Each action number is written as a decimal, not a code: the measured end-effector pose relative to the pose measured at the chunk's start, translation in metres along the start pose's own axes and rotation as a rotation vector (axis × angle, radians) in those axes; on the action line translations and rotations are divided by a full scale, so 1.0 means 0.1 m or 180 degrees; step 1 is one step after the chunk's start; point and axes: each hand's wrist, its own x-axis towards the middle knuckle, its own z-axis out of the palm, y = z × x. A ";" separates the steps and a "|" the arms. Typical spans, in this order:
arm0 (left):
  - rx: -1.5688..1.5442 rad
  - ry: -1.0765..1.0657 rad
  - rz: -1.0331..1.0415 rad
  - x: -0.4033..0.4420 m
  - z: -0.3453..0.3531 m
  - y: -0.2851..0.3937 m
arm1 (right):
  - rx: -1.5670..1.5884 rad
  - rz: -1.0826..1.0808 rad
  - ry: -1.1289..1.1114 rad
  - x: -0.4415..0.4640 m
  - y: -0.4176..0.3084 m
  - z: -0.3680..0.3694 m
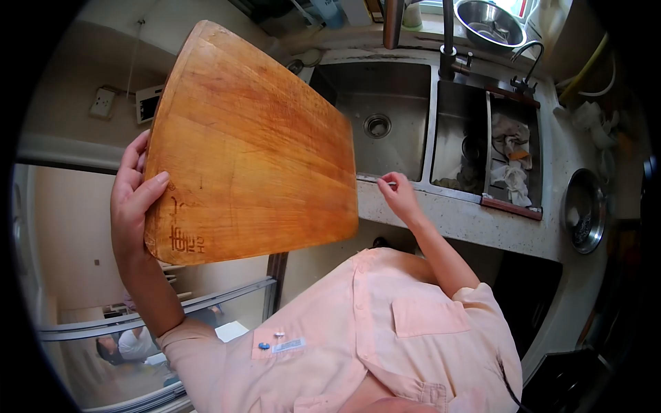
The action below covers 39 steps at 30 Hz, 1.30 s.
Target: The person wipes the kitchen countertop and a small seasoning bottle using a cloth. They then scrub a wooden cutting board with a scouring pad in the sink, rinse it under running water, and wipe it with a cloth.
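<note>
A large wooden cutting board is held up and tilted beside the sink, with dark printed marks near its lower left corner. My left hand grips its left edge, thumb on the front face and the other fingers mostly hidden behind. Close to the counter's front edge, my right hand is closed in a pinch, a little right of the board and not touching it. Something small shows at its fingertips, too small to name. Behind the board, the steel sink basin is partly covered.
A narrower basin holds a rack with crumpled cloths. A faucet rises behind. One metal bowl sits by the window, another at the right. A person shows at the glass, lower left.
</note>
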 end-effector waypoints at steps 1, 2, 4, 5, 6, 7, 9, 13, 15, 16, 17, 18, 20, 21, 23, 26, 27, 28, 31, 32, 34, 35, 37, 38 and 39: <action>-0.0017 -0.0010 -0.0018 0.00 0.02 0.00 | -0.0015 -0.0006 -0.0136 -0.03 -0.05 0.02; -0.0003 -0.0045 -0.0021 0.01 0.03 0.02 | -0.0035 -0.0005 -0.0270 -0.05 -0.13 0.04; 0.0013 -0.0112 -0.0035 0.04 0.05 0.06 | -0.0135 -0.0140 -0.0393 -0.08 -0.28 0.06; 0.0023 -0.0141 -0.0030 0.06 0.07 0.07 | -0.0189 -0.0212 -0.0459 -0.08 -0.35 0.07; 0.0028 -0.0166 -0.0021 0.11 0.08 0.08 | -0.0286 -0.0311 -0.0454 -0.03 -0.38 0.08; 0.0029 -0.0179 -0.0009 0.15 0.09 0.10 | -0.0300 -0.0408 -0.0429 0.04 -0.45 0.06; -0.0037 -0.0291 0.0034 0.22 0.11 0.13 | -0.0323 -0.0631 -0.0394 0.24 -0.67 0.01; -0.0008 -0.0474 0.0209 0.28 0.15 0.19 | -0.0420 -0.1582 -0.0345 0.76 -1.27 -0.02; 0.0105 -0.0509 0.0310 0.27 0.20 0.22 | -0.0531 -0.2209 -0.0115 1.08 -1.51 0.04; 0.0031 -0.0586 0.0371 0.25 0.23 0.27 | -0.0626 -0.2624 0.0136 1.27 -1.58 0.08; 0.0097 -0.0651 0.0499 0.25 0.20 0.25 | -0.0259 -0.2439 0.0080 1.47 -1.63 0.11; 0.0168 -0.0717 0.0618 0.26 0.17 0.22 | 0.0109 -0.2236 0.0022 1.65 -1.69 0.15; 0.0399 -0.0810 0.0732 0.27 0.10 0.18 | 0.0727 -0.1889 -0.0468 1.71 -1.77 0.14; 0.0550 -0.0845 0.0715 0.28 0.05 0.17 | 0.0976 -0.1728 -0.0900 1.64 -1.95 0.03; 0.0817 -0.0834 0.0632 0.26 -0.06 0.14 | 0.1083 -0.1421 -0.1369 1.63 -2.03 -0.09; 0.1090 -0.0542 0.0457 0.09 -0.20 0.06 | 0.0683 -0.1119 -0.1463 1.62 -2.13 -0.16; 0.1210 -0.0227 0.0447 -0.02 -0.25 -0.01 | 0.0713 -0.1173 -0.1489 1.64 -2.13 -0.16; 0.1190 0.0028 0.0636 -0.15 -0.28 -0.08 | 0.0753 -0.1224 -0.1512 1.65 -2.11 -0.16; 0.0323 0.0691 0.0948 -0.35 -0.31 -0.45 | 0.0879 -0.1189 -0.1456 1.62 -2.12 -0.18; -0.0114 0.0903 0.0994 -0.39 -0.31 -0.64 | 0.0909 -0.1143 -0.1431 1.59 -2.13 -0.20; -0.0947 0.0927 0.1042 -0.42 -0.31 -1.08 | 0.0807 -0.1135 -0.1429 1.57 -2.14 -0.21; -0.1218 0.1207 0.0681 -0.47 -0.34 -1.56 | 0.0759 -0.1131 -0.1445 1.55 -2.16 -0.21; -0.1385 0.1830 0.0801 -0.38 0.09 -1.56 | 0.0823 -0.1213 -0.1487 1.49 -2.23 -0.19; -0.1572 0.2152 0.0881 -0.37 0.23 -1.45 | 0.0865 -0.1274 -0.1493 1.44 -2.26 -0.17; -0.1764 0.2468 0.0974 -0.37 0.27 -1.41 | 0.0905 -0.1345 -0.1490 1.41 -2.29 -0.17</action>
